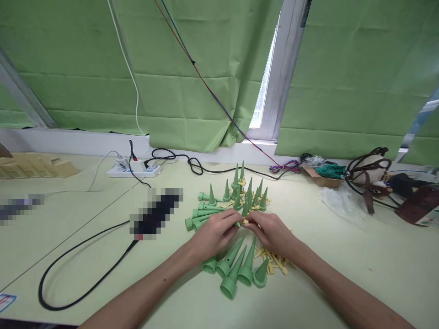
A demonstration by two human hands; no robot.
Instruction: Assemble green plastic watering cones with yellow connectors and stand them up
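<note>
My left hand (214, 234) is closed round a green plastic cone spike (244, 211) above the table. My right hand (272, 232) meets it at the fingertips and pinches a small yellow piece (245, 221) at the cone. Several green cones stand upright behind the hands (236, 187). More green cones lie flat to the left (200, 214). Another batch of cones lies in front of my wrists (236, 269). Small yellow pieces (274, 262) are scattered under my right wrist.
A white power strip (134, 170) and black cables (78, 256) lie left on the pale green table (343, 274). Cardboard (34, 165) sits far left. A clear plastic bag (339, 203), a box of green items (325, 173) and brown straps (368, 176) are at the right. Green curtains hang behind.
</note>
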